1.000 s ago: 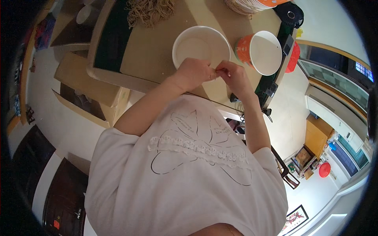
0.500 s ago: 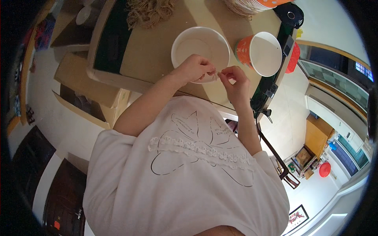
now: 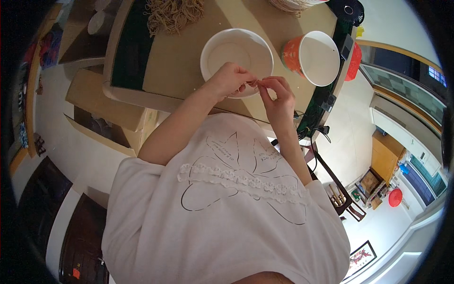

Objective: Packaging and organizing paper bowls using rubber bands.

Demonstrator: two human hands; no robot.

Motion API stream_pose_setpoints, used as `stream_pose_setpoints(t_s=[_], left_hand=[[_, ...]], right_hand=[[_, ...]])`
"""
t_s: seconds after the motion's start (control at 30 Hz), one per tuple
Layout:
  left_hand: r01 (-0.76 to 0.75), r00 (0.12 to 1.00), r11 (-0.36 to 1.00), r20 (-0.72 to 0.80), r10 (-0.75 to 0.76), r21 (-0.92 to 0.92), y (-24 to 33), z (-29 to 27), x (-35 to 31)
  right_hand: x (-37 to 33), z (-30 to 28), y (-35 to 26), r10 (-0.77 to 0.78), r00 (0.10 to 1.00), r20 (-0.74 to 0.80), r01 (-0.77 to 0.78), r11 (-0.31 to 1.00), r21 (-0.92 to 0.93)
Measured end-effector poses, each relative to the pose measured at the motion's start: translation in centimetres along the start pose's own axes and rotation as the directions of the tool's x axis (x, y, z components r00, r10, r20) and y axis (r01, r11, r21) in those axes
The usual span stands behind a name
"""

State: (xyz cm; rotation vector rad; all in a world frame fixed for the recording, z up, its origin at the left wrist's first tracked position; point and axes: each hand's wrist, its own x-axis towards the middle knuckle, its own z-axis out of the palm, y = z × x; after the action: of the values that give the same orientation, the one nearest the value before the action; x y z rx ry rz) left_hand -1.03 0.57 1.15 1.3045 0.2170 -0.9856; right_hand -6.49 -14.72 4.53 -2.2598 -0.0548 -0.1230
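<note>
The white bowl [image 3: 235,51] is partly covered by the left hand [image 3: 230,80]; a stack [image 3: 297,4] is cut by the upper edge. The brown tabletop [image 3: 174,68] is lit from above; beside it a cardboard box [image 3: 105,100] is seen. Near the bowl's rim, a thin piece [image 3: 254,84], hardly distinguishable, is pinched narrowly between both hands' fingertips, the right hand [image 3: 280,97] included.

Here's a loose white T-shirt [image 3: 227,246], and straight across its chest runs a frilly white lace band [image 3: 242,180]! Hemward of that lace, broken black lines [image 3: 255,163] trace pointed shapes, tiny dark lettering [image 3: 220,149] tucked inside; neckward of it, big rounded loops [image 3: 208,204] swing out. Past the lace's ends come wide short sleeves [image 3: 142,177], and hemward, beyond them, bare forearms [image 3: 182,116], then a bare left hand [image 3: 228,81] and bare right hand [image 3: 279,97]!
</note>
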Motion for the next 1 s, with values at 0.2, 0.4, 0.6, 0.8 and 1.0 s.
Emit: stream_pose_setpoints(t_s=[0.2,0.4,0.6,0.8,1.0], left_hand=[[0.013,0.999,0.999,0.050,-0.011,-0.032,-0.3,-0.5,0.0],[0.010,1.000,0.998,0.029,-0.008,-0.069,-0.1,-0.4,-0.2],[-0.032,0.999,0.999,0.018,0.031,0.014,-0.4,-0.3,-0.2],[-0.022,1.000,0.998,0.004,0.022,0.066,-0.2,-0.2,-0.3],[-0.065,0.997,0.968,-0.016,0.071,0.241,0.2,-0.1,-0.7]], right_hand=[[-0.2,0.4,0.3,-0.028,0.999,-0.025,0.026,0.997,-0.070],[-0.4,0.4,0.3,-0.020,0.999,-0.032,0.017,0.997,-0.070],[-0.8,0.5,0.5,-0.052,0.998,-0.032,0.049,0.995,-0.091],[-0.3,0.2,-0.4,0.128,0.991,0.040,-0.130,0.991,0.042],[-0.1,0.4,0.4,0.143,0.981,0.132,-0.144,0.990,-0.007]])
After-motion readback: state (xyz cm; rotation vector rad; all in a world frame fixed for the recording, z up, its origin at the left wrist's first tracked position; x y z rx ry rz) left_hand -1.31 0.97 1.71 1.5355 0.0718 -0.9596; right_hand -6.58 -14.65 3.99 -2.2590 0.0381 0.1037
